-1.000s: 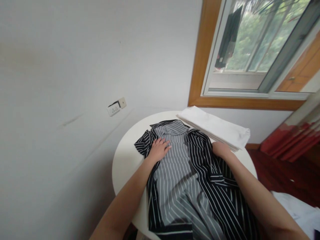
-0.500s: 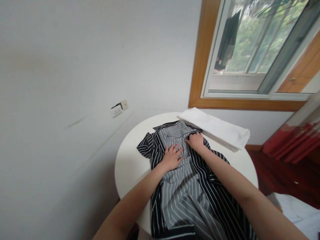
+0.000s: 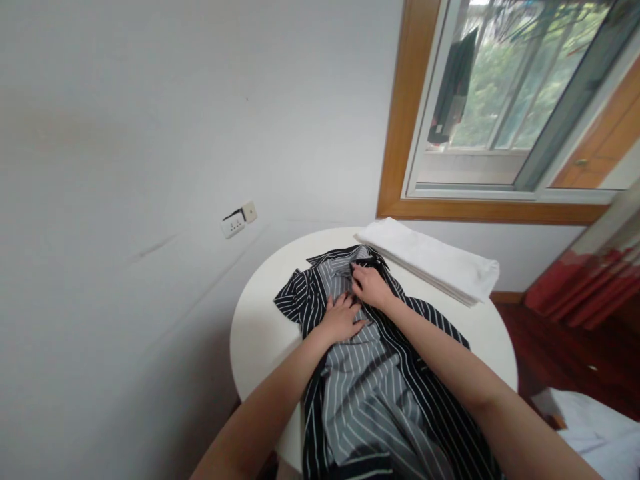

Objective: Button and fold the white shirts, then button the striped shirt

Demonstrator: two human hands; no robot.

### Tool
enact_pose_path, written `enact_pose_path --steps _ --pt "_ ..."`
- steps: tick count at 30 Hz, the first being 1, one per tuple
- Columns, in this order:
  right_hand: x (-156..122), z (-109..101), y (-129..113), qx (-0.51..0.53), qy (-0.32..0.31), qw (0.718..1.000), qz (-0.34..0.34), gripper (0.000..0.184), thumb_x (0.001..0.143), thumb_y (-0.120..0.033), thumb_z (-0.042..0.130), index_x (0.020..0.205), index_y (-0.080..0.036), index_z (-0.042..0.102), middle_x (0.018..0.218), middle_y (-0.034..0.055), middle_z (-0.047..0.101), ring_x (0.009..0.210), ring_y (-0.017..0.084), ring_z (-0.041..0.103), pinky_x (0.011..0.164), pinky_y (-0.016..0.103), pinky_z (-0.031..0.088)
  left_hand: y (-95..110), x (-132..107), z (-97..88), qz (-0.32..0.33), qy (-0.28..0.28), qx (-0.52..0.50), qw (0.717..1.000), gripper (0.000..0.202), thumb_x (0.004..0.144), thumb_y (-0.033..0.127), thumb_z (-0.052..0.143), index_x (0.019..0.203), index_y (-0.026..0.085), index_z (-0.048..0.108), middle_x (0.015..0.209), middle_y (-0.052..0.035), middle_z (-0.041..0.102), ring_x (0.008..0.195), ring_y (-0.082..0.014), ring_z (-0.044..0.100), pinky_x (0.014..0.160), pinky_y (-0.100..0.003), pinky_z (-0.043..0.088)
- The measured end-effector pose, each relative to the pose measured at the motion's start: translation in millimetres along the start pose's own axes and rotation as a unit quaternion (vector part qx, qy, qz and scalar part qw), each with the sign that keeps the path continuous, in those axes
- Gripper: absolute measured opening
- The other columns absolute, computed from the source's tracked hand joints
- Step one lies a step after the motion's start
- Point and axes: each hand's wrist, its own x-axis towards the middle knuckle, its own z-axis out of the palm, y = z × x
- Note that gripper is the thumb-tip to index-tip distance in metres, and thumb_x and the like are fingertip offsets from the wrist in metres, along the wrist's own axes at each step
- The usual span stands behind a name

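Note:
A black shirt with white stripes [image 3: 360, 373] is spread face up across a round white table [image 3: 265, 333], its front parted so the grey striped inside shows. My left hand [image 3: 343, 319] lies flat on that grey inside, fingers spread. Close beside it, my right hand [image 3: 370, 285] pinches the edge of the right front panel near the collar, fingers closed on the cloth. One short sleeve [image 3: 291, 295] points out to the left. The lower end of the shirt runs off the bottom of the view.
Folded white cloth [image 3: 430, 260] lies along the table's back right edge. Behind the table is a white wall with a socket [image 3: 233, 225] and a wood-framed window [image 3: 393, 133]. Red and white curtains [image 3: 590, 287] hang at the right; white fabric [image 3: 595, 420] sits at lower right.
My right hand has moved left with the shirt's right front edge, drawing that panel inward over the grey inside. The left hand stays nearly in place.

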Motion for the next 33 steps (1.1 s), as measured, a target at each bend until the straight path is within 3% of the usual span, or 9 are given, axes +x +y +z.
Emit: enact_pose_path --steps 5,10,14,16,19,24,26,29,33 --pt "-21.3 33.3 4.0 0.073 -0.086 0.993 -0.017 0.034 0.098 -0.037 0.039 0.119 -0.017 0.056 0.139 0.0133 0.05 0.136 0.023 0.035 0.111 0.047 0.022 -27.2 -8.5 -22.2 -0.011 -0.054 -0.016 0.998 0.067 0.082 0.061 0.052 0.14 0.03 0.042 0.151 -0.0103 0.034 0.14 -0.0321 0.028 0.109 -0.058 0.024" --pt "-48.4 23.4 1.9 0.065 -0.127 0.99 -0.02 0.051 0.098 -0.049 0.032 0.142 -0.025 0.041 0.152 0.0103 0.034 0.137 0.024 0.034 0.105 0.046 0.031 -31.1 -6.9 -34.7 -0.067 0.073 0.007 0.995 0.031 0.09 0.039 0.047 0.109 0.022 0.066 0.115 -0.0086 0.066 0.112 -0.0245 0.056 0.095 -0.039 0.043" --pt "-80.1 8.8 -13.6 0.065 -0.156 0.985 -0.026 0.056 0.097 -0.052 0.027 0.146 -0.025 0.034 0.154 0.0117 0.027 0.13 0.027 0.042 0.099 0.048 0.037 -14.9 -3.7 -37.9 -0.071 0.148 0.031 0.986 0.036 0.095 0.032 0.036 0.088 0.019 0.068 0.089 -0.0085 0.069 0.093 -0.0232 0.061 0.087 -0.038 0.045" --pt "-92.9 3.6 -20.2 0.066 -0.152 0.986 -0.028 0.058 0.097 -0.053 0.027 0.146 -0.023 0.034 0.154 0.0138 0.028 0.129 0.029 0.042 0.097 0.049 0.037 -4.5 -0.4 -34.1 -0.021 0.176 0.007 0.984 0.036 0.096 0.032 0.034 0.095 0.02 0.067 0.097 -0.008 0.069 0.1 -0.022 0.058 0.092 -0.037 0.043" --pt "-96.2 -4.6 -20.9 0.096 -0.152 0.983 -0.042 0.056 0.097 -0.052 0.031 0.14 -0.02 0.044 0.145 0.0154 0.042 0.122 0.029 0.047 0.095 0.049 0.039 6.3 11.4 -21.3 0.046 0.187 -0.028 0.981 0.036 0.095 0.035 0.038 0.122 0.022 0.058 0.127 -0.0067 0.059 0.121 -0.0212 0.048 0.105 -0.038 0.036" --pt "-73.0 -21.8 4.6 0.247 -0.138 0.955 -0.09 0.036 0.096 -0.038 0.041 0.109 -0.019 0.069 0.109 0.0071 0.069 0.101 0.019 0.061 0.094 0.033 0.042 -4.2 43.7 0.0 0.014 0.067 -0.032 0.997 0.044 0.097 0.039 0.033 0.137 0.028 0.046 0.148 -0.0052 0.041 0.136 -0.0262 0.034 0.111 -0.047 0.029" --pt "-66.4 -27.2 18.2 0.252 -0.124 0.959 -0.045 0.033 0.095 -0.035 0.042 0.101 -0.02 0.071 0.099 0.0045 0.072 0.091 0.017 0.064 0.087 0.029 0.046 -12.9 51.8 4.8 -0.032 0.057 -0.02 0.998 0.044 0.096 0.04 0.034 0.136 0.027 0.048 0.147 -0.0062 0.043 0.136 -0.0286 0.034 0.11 -0.049 0.03" --pt "-60.1 -31.8 40.2 0.157 -0.077 0.981 0.083 0.033 0.094 -0.035 0.041 0.094 -0.02 0.071 0.091 0.0042 0.072 0.085 0.018 0.064 0.079 0.027 0.046 -20.1 54.6 10.9 -0.065 0.106 -0.002 0.992 0.044 0.097 0.04 0.033 0.134 0.025 0.051 0.145 -0.0064 0.045 0.136 -0.0276 0.034 0.111 -0.047 0.029" --pt "-41.9 -28.7 73.1 0.017 -0.036 0.961 0.272 0.035 0.092 -0.04 0.045 0.112 -0.019 0.066 0.105 0.0097 0.069 0.094 0.022 0.064 0.081 0.03 0.045 -20.0 52.0 17.4 -0.061 0.121 0.002 0.991 0.044 0.097 0.04 0.034 0.134 0.025 0.052 0.145 -0.007 0.045 0.135 -0.0269 0.036 0.112 -0.046 0.028"
